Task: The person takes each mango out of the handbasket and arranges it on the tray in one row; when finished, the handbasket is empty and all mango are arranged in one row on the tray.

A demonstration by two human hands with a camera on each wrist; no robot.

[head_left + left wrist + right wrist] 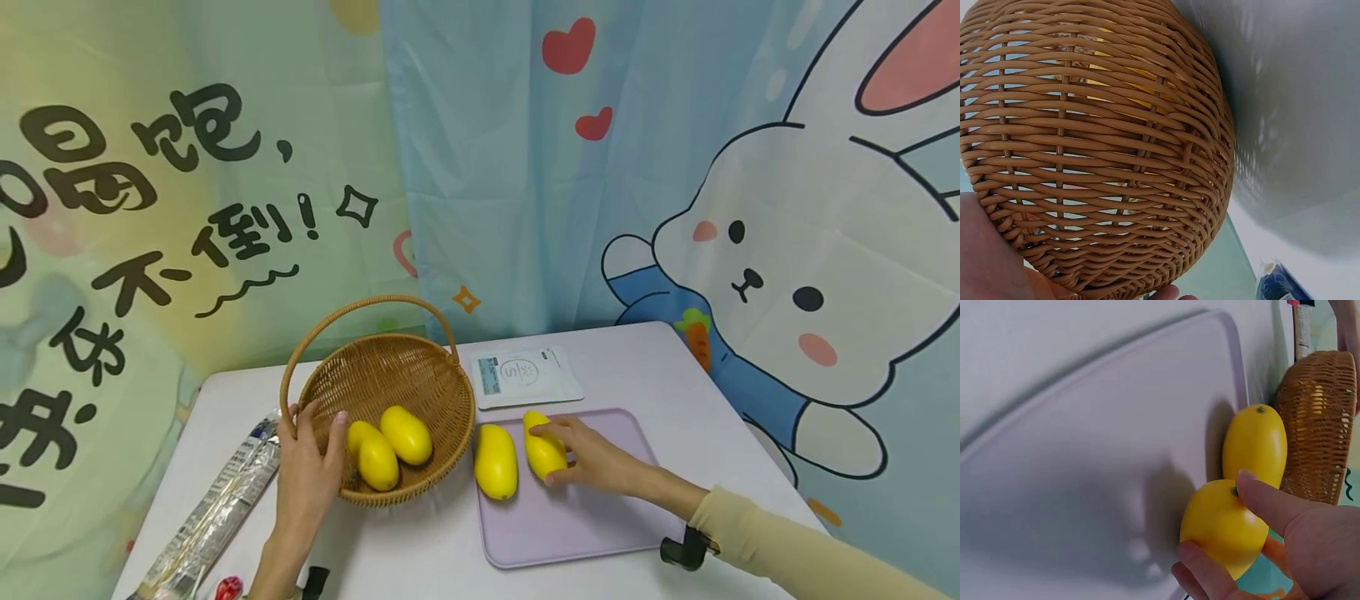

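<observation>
Currently, the right hand [588, 457] pinches a yellow fruit [545, 454] at the far part of the lilac tray [570, 533], fingers clamped around its sides; whether it touches the tray I cannot tell. A second fruit [496, 462] lies at the tray's left edge, between it and the wicker basket [390, 367]. The left hand [307, 475] grips the basket's left rim, and two more fruits [406, 435] sit inside. A white packet [528, 375] lies beyond the tray, and a silver foil bag [217, 508] stretches along the left of the table [405, 550]. The packet shows a large S, its small print unreadable; the backdrop [480, 167] carries Chinese characters, 不倒! among them, others cut off at left. A red object [228, 588] at the near edge is cropped, and the basket's weave partly hides its fruit from the left wrist.
</observation>
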